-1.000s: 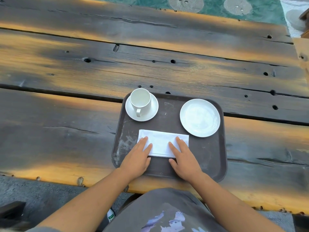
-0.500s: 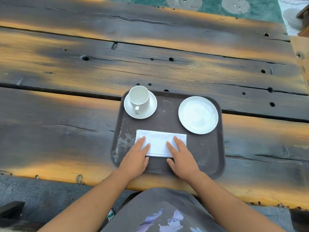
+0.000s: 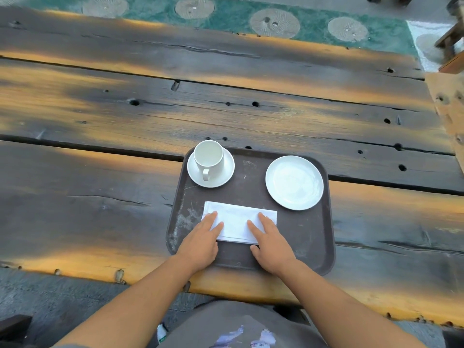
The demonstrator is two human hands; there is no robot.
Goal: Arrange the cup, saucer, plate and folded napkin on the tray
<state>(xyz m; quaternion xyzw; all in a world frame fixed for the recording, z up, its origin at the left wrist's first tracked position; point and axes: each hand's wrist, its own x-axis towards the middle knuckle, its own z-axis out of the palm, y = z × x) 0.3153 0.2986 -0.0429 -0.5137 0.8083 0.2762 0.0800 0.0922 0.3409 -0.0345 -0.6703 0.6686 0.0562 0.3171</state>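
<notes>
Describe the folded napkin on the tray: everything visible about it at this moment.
The napkin is plain white, paper or cloth by its look, folded into a flat rectangle with layered edges showing along its near side. It lies flat on the near half of the dark tray, long side facing the person. The left hand and right hand rest flat with their fingers on its two ends.

The one camera sat on my head, looking forward and steeply down at the plank table (image 3: 125, 116), close over the brown tray (image 3: 301, 227) at its near edge.
</notes>
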